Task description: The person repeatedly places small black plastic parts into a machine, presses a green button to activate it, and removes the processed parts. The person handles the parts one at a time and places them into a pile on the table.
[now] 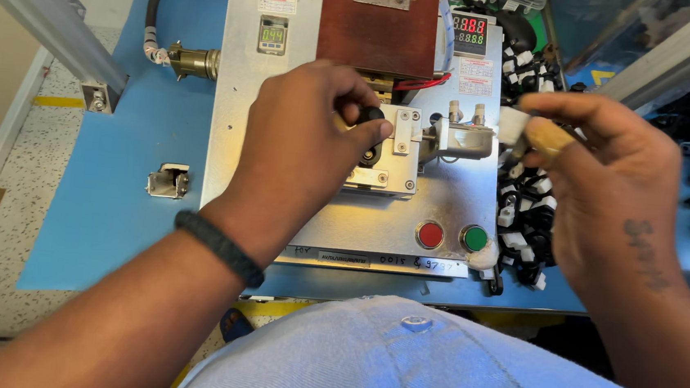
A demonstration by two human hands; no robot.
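At frame centre, the left hand (308, 146) pinches a small black part (374, 116) on the silver metal fixture (393, 153). At right, the right hand (608, 186) grips a small white plastic piece (513, 123) above a heap of black-and-white clips (524, 212). Red (430, 235) and green (474, 239) round buttons sit below.

The work surface is a blue-topped bench (117, 168), evenly lit with soft reflections and no hard shadows. To the left of the bench lies a pale speckled terrazzo floor (29, 194) marked with yellow painted floor lines (57, 101), one beside the bench's far left corner and another along the near left edge of the view. A grey aluminium frame bar (39, 18) slants across above the bench's far left corner, ending in a bolted metal bracket (100, 97).
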